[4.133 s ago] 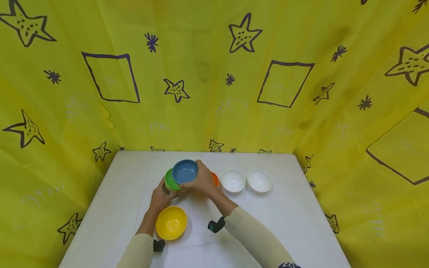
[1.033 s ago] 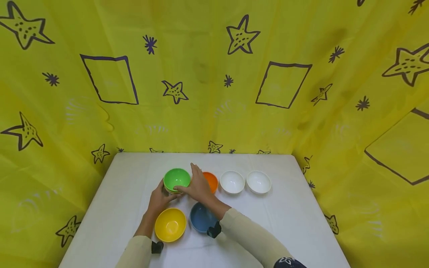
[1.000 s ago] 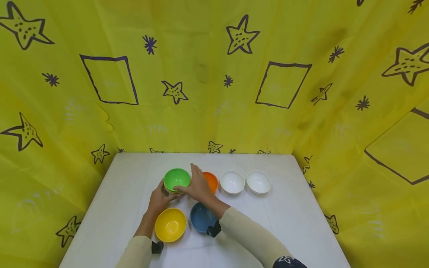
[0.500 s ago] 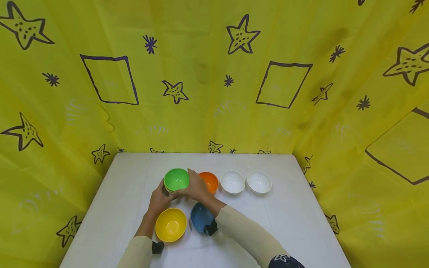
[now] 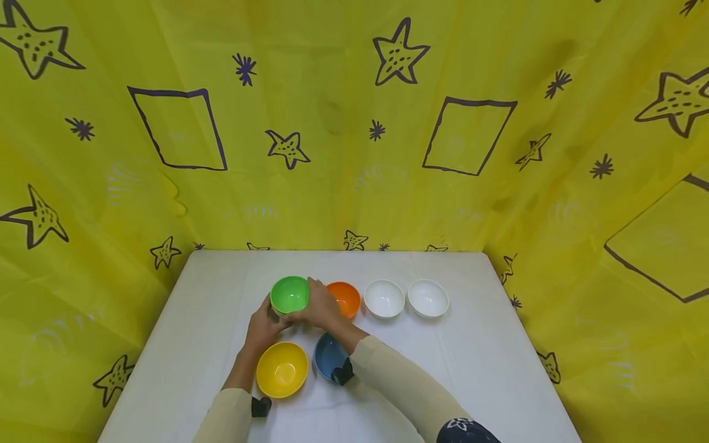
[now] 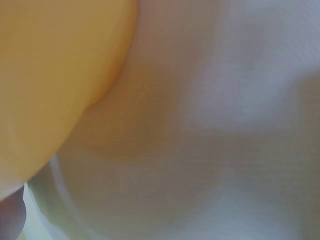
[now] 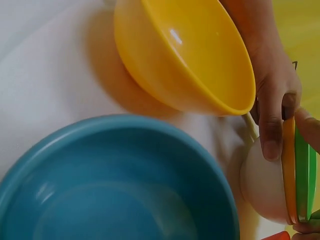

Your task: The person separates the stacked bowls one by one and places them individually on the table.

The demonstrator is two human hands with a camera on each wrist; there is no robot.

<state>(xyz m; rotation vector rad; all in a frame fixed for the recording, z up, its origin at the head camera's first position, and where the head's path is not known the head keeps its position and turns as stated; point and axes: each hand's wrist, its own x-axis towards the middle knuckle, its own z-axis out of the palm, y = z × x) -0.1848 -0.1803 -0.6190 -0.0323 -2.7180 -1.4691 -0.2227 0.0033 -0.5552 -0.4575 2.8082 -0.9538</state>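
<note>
Near the back left of the table, my left hand [image 5: 263, 327] holds a small stack of nested bowls from the left and front. On top is a green bowl [image 5: 289, 295], its right side gripped by my right hand [image 5: 321, 306]. The right wrist view shows an orange-yellow bowl [image 7: 288, 170] under it and a white bowl [image 7: 262, 180] at the bottom, with the left hand's thumb against the white one. In front stand a larger yellow bowl [image 5: 282, 370] and a blue bowl [image 5: 328, 357], the latter partly covered by the right wrist's camera.
To the right of the stack, an orange bowl [image 5: 344, 299] and two white bowls, one nearer [image 5: 384, 299] and one farther right [image 5: 429, 299], stand in a row. Yellow patterned curtains [image 5: 332, 203] enclose the back and sides of the white table [image 5: 487, 381].
The blue bowl has left the stack and now stands beside the yellow bowl. My right hand has returned to the green bowl, its thumb shifting from inside the bowl to its side.
</note>
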